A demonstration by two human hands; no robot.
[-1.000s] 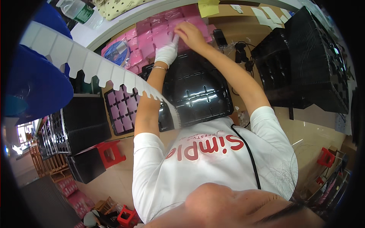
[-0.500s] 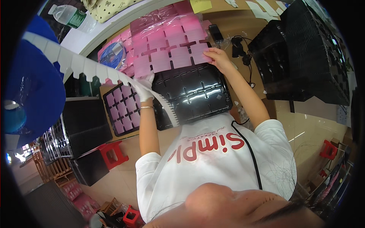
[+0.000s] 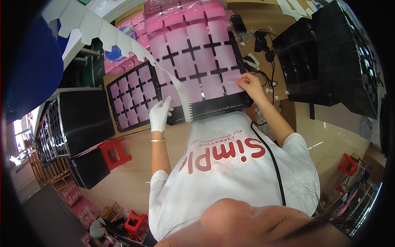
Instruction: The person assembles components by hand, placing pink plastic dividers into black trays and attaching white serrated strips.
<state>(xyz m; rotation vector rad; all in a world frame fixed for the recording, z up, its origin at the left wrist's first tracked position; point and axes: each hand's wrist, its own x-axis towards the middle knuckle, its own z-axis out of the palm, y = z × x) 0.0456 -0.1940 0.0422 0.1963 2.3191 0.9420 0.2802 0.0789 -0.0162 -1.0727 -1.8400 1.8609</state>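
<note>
Over the tray (image 3: 214, 106), right fingers (image 3: 241, 81) pinch pink sheeting (image 3: 201, 61); left fingers' (image 3: 168, 103) grip is unclear.

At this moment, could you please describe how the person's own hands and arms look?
The left hand wears a white glove, with a thin, pale bracelet at the wrist. The right hand has no glove. Both forearms are uncovered below short white sleeves.

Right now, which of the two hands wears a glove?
The left hand, in its white glove; the right hand, touching the pink cutout sheet, is bare.
</note>
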